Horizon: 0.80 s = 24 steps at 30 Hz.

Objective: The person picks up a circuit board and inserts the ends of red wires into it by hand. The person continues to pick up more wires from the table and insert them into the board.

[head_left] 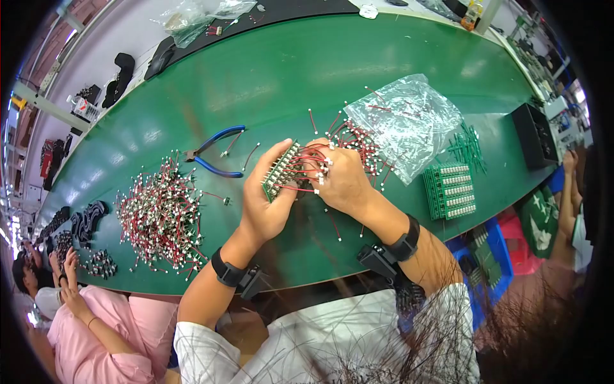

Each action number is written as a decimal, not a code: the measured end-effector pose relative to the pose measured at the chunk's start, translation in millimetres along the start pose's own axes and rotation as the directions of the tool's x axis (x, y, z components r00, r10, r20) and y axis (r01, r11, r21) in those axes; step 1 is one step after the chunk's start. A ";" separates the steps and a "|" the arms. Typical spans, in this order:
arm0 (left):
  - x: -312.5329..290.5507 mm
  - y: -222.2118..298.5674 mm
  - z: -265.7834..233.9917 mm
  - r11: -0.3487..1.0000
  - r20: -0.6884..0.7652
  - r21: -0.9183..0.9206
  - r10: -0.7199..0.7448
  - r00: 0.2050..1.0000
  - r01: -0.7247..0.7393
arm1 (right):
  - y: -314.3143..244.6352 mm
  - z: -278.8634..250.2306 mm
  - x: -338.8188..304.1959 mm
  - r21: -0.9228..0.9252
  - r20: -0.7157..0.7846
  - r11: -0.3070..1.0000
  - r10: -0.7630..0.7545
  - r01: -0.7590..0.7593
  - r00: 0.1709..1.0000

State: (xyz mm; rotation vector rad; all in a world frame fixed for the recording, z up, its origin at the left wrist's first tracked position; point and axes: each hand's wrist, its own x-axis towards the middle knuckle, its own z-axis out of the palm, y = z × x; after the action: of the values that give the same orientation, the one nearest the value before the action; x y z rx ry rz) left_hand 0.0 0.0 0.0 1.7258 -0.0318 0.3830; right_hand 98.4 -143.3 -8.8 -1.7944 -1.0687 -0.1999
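Note:
My left hand [262,208] is closed around a green circuit board panel [279,174], which is held tilted with rows of small white connectors showing. Several short red wires [300,170] with white plugs reach from the panel toward my right hand [348,179]. Its fingers are bent together at the panel's right side, among the wires; the fingertips are partly hidden. Loose red wires with white plugs [359,142] lie just beyond that hand. To the left of my left hand rest blue-handled cutting pliers [220,171], their handles spread.
A large heap of small wired boards [160,221] covers the table's left. On the right are a clear plastic bag [409,121], stacked green panels [450,192], thin green strips [469,148] and a black bin [536,137]. A blue crate [502,278] stands below the edge; a co-worker in pink sits at left.

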 end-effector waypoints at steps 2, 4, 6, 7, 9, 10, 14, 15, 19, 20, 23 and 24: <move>3.5 -8.0 -0.5 0.998 -0.098 -0.001 0.068 0.993 -0.068 | 1.9 4.8 1.9 -0.002 -0.093 1.000 -0.011 0.011 0.996; 9.1 -1.0 1.3 0.993 -0.183 -0.112 0.007 0.983 -0.028 | -4.3 5.1 6.9 0.028 -0.063 0.996 0.088 -0.087 0.994; 14.6 -2.7 -3.4 0.973 -0.299 -0.229 -0.064 0.952 -0.006 | -6.4 4.0 8.1 0.053 -0.029 0.981 0.187 -0.185 0.982; 15.6 -4.1 -8.9 0.973 -0.299 -0.229 -0.064 0.952 -0.007 | -5.7 2.0 6.6 0.086 -0.018 0.976 0.202 -0.200 0.979; 16.7 -5.3 -19.1 0.956 -0.345 -0.289 -0.151 0.926 0.049 | -4.9 -2.1 4.1 0.154 0.010 0.961 0.231 -0.229 0.973; 17.5 -8.0 -22.8 0.960 -0.361 -0.280 -0.131 0.923 0.026 | -7.7 -6.3 4.3 0.131 0.080 0.946 0.289 -0.297 0.954; 16.6 -9.4 -21.7 0.955 -0.329 -0.289 -0.165 0.930 0.067 | -5.3 -7.5 1.3 0.160 0.160 0.947 0.255 -0.280 0.954; 15.9 -9.8 -20.1 0.955 -0.330 -0.290 -0.166 0.929 0.067 | -2.3 -4.5 0.8 0.219 0.119 0.948 0.207 -0.229 0.971; 14.2 -9.9 -18.1 0.956 -0.285 -0.285 -0.159 0.945 0.075 | -2.0 -6.0 2.2 0.260 0.108 0.951 0.143 -0.167 0.984; 14.0 -10.7 -18.7 0.954 -0.280 -0.290 -0.160 0.947 0.076 | -3.6 -6.0 2.9 0.262 0.110 0.951 0.143 -0.167 0.984; 13.2 -11.7 -17.1 0.953 -0.263 -0.293 -0.152 0.953 0.071 | -7.9 -8.1 4.0 0.242 0.121 0.954 0.150 -0.176 0.981; 12.7 -11.9 -16.0 0.955 -0.251 -0.289 -0.143 0.957 0.067 | -9.3 -8.6 4.2 0.252 0.126 0.949 0.164 -0.191 0.978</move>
State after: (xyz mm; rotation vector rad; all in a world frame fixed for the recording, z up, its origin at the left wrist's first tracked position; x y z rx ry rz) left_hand 11.0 20.1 -5.6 1.3800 0.1964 0.5061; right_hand 96.7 -146.8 3.9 -1.6607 -0.9492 0.1414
